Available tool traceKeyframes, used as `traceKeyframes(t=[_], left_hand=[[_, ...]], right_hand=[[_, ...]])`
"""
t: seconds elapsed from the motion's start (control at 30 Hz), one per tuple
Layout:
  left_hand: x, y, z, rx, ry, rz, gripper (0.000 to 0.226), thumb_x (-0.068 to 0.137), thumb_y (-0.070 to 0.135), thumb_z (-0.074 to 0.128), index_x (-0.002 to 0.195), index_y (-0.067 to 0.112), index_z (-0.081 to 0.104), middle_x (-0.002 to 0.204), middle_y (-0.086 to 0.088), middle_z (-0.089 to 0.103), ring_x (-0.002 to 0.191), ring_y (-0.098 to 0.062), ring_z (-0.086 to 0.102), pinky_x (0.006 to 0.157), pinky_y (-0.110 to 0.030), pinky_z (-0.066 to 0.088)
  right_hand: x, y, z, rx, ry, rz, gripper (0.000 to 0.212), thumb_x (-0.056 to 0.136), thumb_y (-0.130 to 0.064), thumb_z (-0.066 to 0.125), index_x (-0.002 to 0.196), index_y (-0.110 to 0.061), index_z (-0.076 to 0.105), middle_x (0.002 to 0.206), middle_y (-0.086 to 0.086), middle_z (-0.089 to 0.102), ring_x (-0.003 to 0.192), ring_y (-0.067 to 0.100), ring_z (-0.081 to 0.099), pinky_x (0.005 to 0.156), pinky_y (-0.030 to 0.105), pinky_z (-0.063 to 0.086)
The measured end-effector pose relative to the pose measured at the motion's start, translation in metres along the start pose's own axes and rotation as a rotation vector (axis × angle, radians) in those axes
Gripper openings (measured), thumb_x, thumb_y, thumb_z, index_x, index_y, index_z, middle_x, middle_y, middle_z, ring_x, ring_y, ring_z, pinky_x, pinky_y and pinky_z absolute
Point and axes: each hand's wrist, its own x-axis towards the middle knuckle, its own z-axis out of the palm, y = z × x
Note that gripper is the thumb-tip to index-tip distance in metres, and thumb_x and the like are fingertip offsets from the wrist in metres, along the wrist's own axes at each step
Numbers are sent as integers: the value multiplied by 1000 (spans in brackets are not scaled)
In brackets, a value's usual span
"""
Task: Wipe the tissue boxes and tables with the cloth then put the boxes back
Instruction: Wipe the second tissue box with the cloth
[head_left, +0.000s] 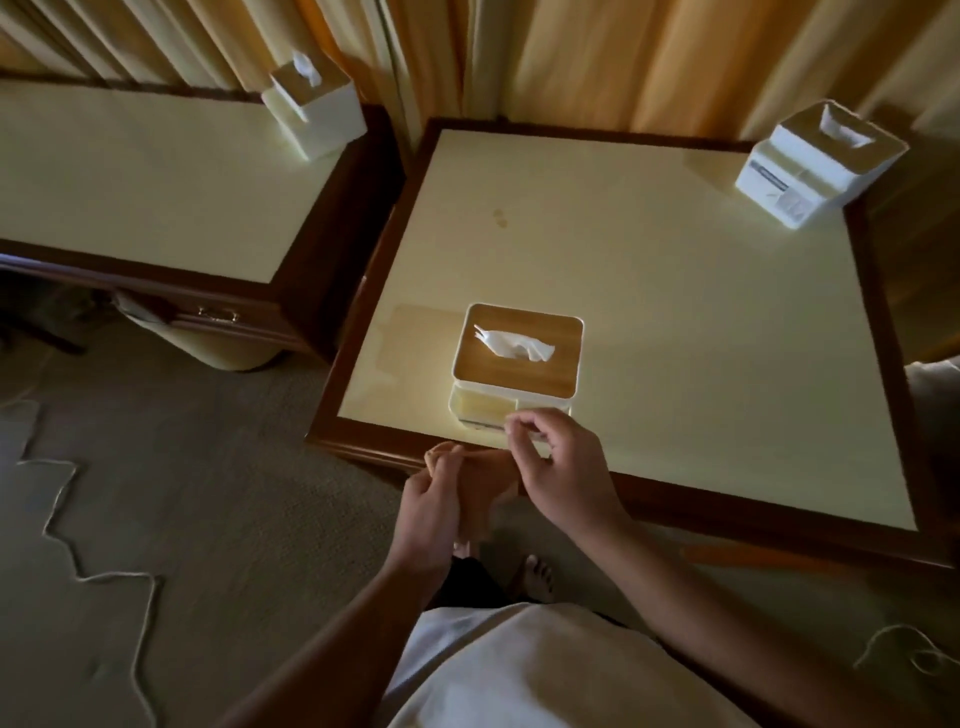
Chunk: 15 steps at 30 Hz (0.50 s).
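Cream surface (675, 338), yellow curtains (597, 57): our left hand (431, 514) grips the orange cloth (488, 475), our right hand (566, 473) pinches its edge, just short of the nearest tissue box (517, 364). We judge we're readying it; wiping that box should follow.

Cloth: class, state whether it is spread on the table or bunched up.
Bunched up, off the table: the left hand and right hand hold the cloth crumpled between them.
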Motion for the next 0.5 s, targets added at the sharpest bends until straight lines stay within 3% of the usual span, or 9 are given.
traceKeyframes(t=[0.07, 0.13, 0.27, 0.4, 0.5], left_hand=[[3, 10, -12, -70, 55, 47, 43, 109, 38, 50, 109, 3, 74, 82, -15, 70, 63, -19, 64, 48, -30, 49], [11, 24, -19, -106, 92, 72, 37, 109, 36, 52, 113, 6, 74, 87, -13, 72, 68, -18, 68, 49, -29, 52], [38, 43, -35, -100, 130, 96, 32, 107, 41, 55, 116, 18, 75, 100, -6, 79, 93, -23, 77, 69, -37, 60], [66, 53, -49, -31, 141, 80, 36, 103, 50, 56, 112, 20, 75, 103, -4, 78, 97, -22, 75, 82, -44, 63], [90, 57, -53, 45, 23, 56, 38, 104, 50, 53, 109, 18, 72, 101, -11, 76, 92, -23, 73, 83, -43, 59]], right_hand=[[10, -7, 9, -89, -2, -69, 25, 102, -27, 60, 114, -11, 74, 111, -1, 75, 104, 9, 68, 90, 25, 57], [20, -15, 17, -172, -28, -98, 34, 103, -29, 58, 126, -8, 70, 123, 5, 72, 117, 14, 65, 99, 28, 56], [39, -25, 38, -352, -153, -97, 55, 105, -35, 53, 148, -2, 50, 154, 16, 51, 150, 29, 37, 123, 43, 36], [47, -24, 60, -532, -184, 0, 72, 105, -49, 41, 157, 1, 34, 166, 20, 30, 158, 36, 16, 127, 54, 22], [46, -18, 74, -652, -198, 25, 71, 109, -51, 34, 158, 1, 33, 168, 20, 24, 158, 36, 13, 128, 55, 18]])
